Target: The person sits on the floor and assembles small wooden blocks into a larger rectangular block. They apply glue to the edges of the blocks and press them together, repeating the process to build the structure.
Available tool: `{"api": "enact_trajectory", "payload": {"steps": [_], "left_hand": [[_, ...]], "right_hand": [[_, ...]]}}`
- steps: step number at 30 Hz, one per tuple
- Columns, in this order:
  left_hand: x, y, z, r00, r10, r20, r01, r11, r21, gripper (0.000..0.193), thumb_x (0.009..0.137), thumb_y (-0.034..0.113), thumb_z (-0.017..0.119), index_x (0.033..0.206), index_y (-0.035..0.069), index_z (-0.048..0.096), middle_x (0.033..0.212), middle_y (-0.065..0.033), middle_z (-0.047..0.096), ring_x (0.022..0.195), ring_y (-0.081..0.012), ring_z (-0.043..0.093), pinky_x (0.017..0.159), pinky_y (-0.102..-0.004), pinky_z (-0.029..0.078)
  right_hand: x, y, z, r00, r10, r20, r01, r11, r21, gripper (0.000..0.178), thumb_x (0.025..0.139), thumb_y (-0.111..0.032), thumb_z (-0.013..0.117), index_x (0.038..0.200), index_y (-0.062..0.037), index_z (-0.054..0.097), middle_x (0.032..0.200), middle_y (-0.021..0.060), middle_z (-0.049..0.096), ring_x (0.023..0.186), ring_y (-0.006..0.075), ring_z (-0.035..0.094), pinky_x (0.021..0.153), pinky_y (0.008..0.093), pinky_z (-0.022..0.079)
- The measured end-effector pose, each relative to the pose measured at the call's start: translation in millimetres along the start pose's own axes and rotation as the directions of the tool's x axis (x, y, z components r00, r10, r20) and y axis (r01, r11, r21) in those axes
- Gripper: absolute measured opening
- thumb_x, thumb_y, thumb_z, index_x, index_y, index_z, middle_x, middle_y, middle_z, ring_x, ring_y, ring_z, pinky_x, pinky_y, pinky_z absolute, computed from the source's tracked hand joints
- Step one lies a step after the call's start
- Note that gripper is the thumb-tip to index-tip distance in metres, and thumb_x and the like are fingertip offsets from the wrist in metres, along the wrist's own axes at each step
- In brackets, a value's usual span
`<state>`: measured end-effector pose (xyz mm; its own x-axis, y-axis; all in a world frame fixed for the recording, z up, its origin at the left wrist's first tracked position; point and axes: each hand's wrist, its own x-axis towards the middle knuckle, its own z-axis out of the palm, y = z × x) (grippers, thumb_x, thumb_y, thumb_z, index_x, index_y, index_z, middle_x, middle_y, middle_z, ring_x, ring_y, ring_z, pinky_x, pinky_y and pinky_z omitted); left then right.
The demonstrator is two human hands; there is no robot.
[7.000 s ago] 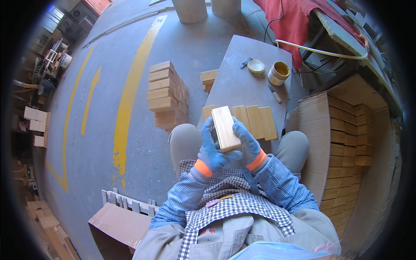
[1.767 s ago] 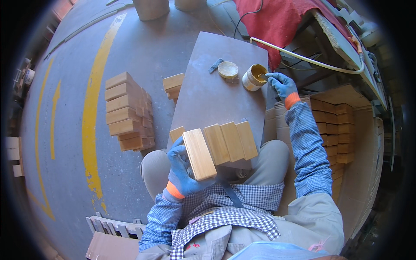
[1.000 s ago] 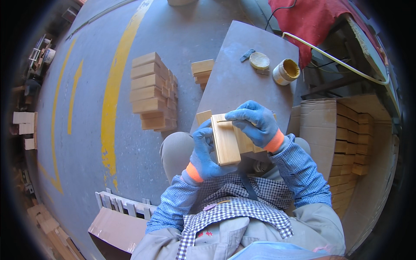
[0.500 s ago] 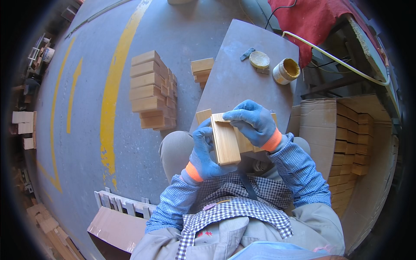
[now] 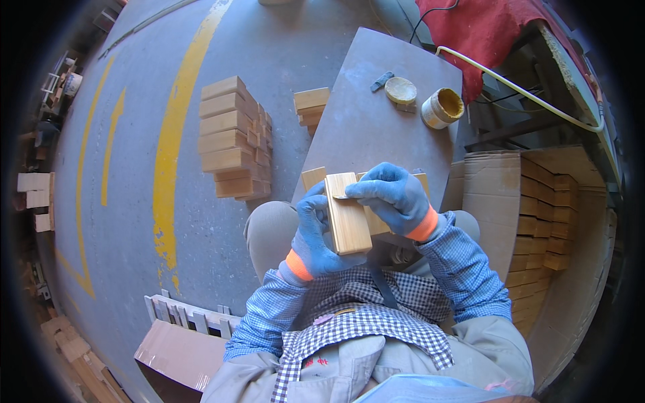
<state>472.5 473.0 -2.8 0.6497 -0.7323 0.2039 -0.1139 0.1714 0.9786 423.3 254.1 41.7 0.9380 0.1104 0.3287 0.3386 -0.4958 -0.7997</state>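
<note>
My left hand [image 5: 314,236], in a blue glove with an orange cuff, grips a light wooden block [image 5: 351,227] from its left side and lower end. The block is tilted up above my lap, with a groove along its left edge. My right hand [image 5: 392,196], gloved the same way, pinches a thin scraper blade [image 5: 341,197] lying against the block's upper face. Its fingers hide most of the blade. Behind the block, more wooden pieces [image 5: 313,177] rest at the near end of a grey board [image 5: 366,87].
On the board stand an open tin of yellowish paste [image 5: 443,108], a round lid [image 5: 401,90] and a small blue-grey piece [image 5: 382,81]. Wooden blocks are stacked [image 5: 232,141] on the floor at left. A cardboard box [image 5: 494,201] of blocks stands at right, below a red cloth [image 5: 470,30].
My right hand has drawn the scraper blade a little down the block's face, away from its upper end. The left hand keeps its hold on the block.
</note>
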Motion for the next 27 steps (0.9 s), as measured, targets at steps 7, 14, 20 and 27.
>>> {"api": "enact_trajectory", "payload": {"steps": [7,14,20,27], "left_hand": [[0.4,0.4,-0.2,1.000,-0.005,0.003,0.005,1.000,0.025,0.106,0.060,0.031,0.096,0.137,0.017,0.025,0.150,-0.0165,0.033,0.134,-0.0346,0.049,0.110,-0.0482,0.047],[-0.3,-0.2,-0.4,1.000,-0.016,0.015,0.015,0.999,0.037,0.107,0.060,0.033,0.096,0.137,0.017,0.023,0.150,-0.0172,0.032,0.135,-0.0358,0.048,0.110,-0.0489,0.047],[-0.6,-0.8,-1.4,1.000,-0.014,0.019,0.013,0.997,0.075,0.109,0.060,0.034,0.096,0.138,0.017,0.022,0.150,-0.0175,0.031,0.134,-0.0363,0.048,0.110,-0.0495,0.047],[-0.4,-1.5,-1.6,1.000,-0.010,0.023,0.008,0.995,0.097,0.109,0.059,0.034,0.096,0.137,0.017,0.022,0.151,-0.0179,0.030,0.136,-0.0365,0.047,0.111,-0.0497,0.046]], "right_hand": [[-4.1,-4.6,-1.6,1.000,-0.015,0.015,0.015,1.000,-0.017,0.031,0.088,-0.003,0.070,0.117,-0.0147,0.073,0.098,0.0074,0.067,0.091,0.0244,0.067,0.079,0.0346,0.058],[-8.9,-9.4,-2.0,0.999,-0.029,0.020,0.030,0.999,-0.034,0.031,0.089,-0.004,0.070,0.118,-0.0148,0.073,0.099,0.0062,0.066,0.090,0.0230,0.066,0.079,0.0330,0.057],[-13.4,-9.4,-2.2,0.998,-0.045,0.035,0.047,0.997,-0.067,0.030,0.090,-0.007,0.071,0.119,-0.0146,0.074,0.101,0.0036,0.067,0.090,0.0198,0.065,0.079,0.0310,0.056],[-16.9,-12.3,-3.8,0.997,-0.051,0.059,0.054,0.997,-0.050,0.032,0.090,-0.003,0.067,0.118,-0.0149,0.073,0.099,0.0079,0.066,0.089,0.0243,0.066,0.077,0.0340,0.057]]}}
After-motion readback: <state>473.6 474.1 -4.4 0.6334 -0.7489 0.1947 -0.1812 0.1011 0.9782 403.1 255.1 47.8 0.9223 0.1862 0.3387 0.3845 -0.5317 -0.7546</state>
